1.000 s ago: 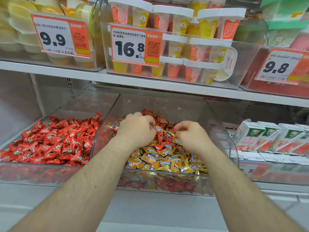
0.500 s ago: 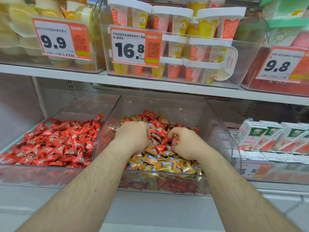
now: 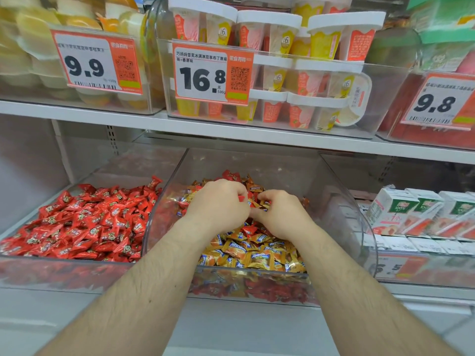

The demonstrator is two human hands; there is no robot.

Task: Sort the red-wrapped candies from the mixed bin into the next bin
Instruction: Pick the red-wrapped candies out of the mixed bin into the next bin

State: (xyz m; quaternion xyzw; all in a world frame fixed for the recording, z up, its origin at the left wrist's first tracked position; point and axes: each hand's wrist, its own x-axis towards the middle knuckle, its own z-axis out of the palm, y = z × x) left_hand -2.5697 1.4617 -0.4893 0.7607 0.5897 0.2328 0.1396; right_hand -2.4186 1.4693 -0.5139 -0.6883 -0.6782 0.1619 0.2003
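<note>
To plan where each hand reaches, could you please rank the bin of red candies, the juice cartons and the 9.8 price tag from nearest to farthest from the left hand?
1. Bin of red candies, just left of the left hand.
2. Juice cartons, on the right, past the right hand.
3. 9.8 price tag, upper right, on the shelf above.

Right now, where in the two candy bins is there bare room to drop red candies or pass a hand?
The red bin has bare floor at its back, between the red candies and the rear wall. The mixed bin has clear space along its back and right wall. Its middle is crowded: left hand and right hand sit close together on the mixed candies.
</note>
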